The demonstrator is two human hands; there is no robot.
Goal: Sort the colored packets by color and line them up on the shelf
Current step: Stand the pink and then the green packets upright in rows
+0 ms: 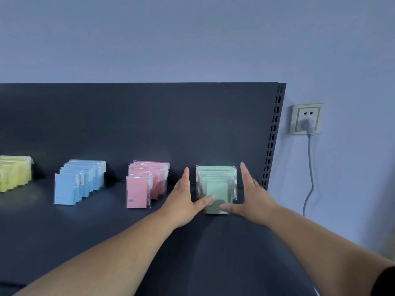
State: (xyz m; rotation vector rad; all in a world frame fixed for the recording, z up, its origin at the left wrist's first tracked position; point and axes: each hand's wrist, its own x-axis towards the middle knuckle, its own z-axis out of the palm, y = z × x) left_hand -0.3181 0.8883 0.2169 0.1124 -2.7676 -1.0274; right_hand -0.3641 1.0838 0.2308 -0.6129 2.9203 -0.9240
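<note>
Yellow packets stand in a row at the far left of the dark shelf, then a blue row and a pink row, each well apart. Flanking the green packets near the shelf's right end, the left hand and right hand keep each grip apart, fingers straight, thumbs touching the front packet. Further right, a wall socket holds a plug.

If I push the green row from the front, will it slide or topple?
Likely fans or topples: green packets are thin, separate, standing on edge. Glossy wrap probably slips on the shelf; left hand and right hand flank them.
</note>
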